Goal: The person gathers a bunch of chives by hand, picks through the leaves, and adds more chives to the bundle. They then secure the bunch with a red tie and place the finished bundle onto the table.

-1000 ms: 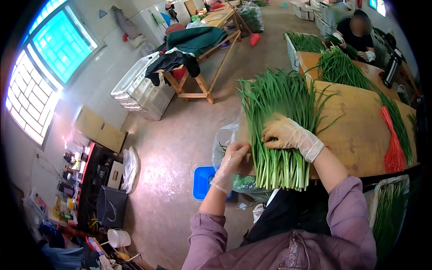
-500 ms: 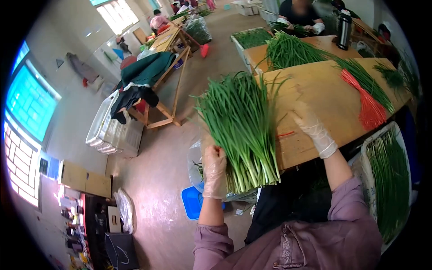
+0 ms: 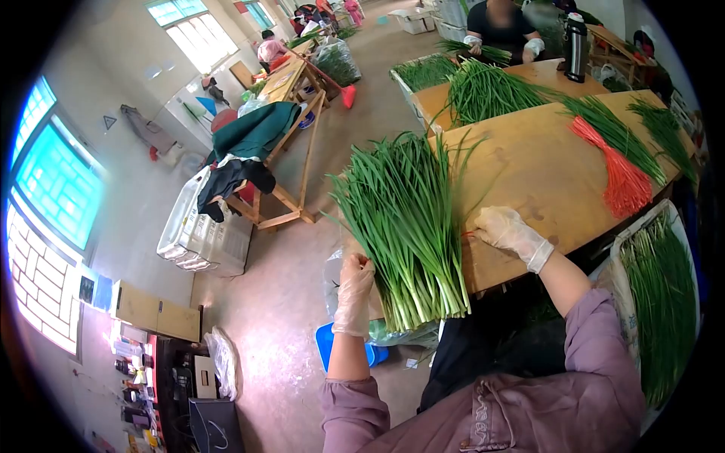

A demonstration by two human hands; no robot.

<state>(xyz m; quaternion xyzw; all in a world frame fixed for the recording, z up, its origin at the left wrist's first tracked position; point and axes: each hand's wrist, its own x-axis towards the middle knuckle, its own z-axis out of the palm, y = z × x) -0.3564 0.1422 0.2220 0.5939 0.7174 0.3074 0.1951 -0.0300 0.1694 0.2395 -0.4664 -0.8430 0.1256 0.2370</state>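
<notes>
A thick bunch of green chives (image 3: 411, 226) lies on the wooden table, its pale cut ends towards me. At its left edge is my left hand (image 3: 353, 294), in a thin clear glove, fingers curled closed; what they hold, if anything, is hidden. On the bunch's right side, my gloved right hand (image 3: 512, 232) pinches the end of a red tie (image 3: 470, 235), of which only a short piece shows beside the stems. The rest of that tie cannot be seen. A bundle of red ties (image 3: 615, 170) rests farther right on the table.
More chives (image 3: 491, 90) are heaped on the table (image 3: 544, 158) ahead, near a thermos (image 3: 575, 49) and a co-worker (image 3: 502, 30) in gloves. A crate of chives (image 3: 658, 302) stands at my right. Left are a white crate (image 3: 204, 234) and a blue basin (image 3: 326, 346).
My right hand has come down and left from over the table and closed on the red tie by the bunch. My left hand stays at the bunch's left edge. The view has shifted slightly.
</notes>
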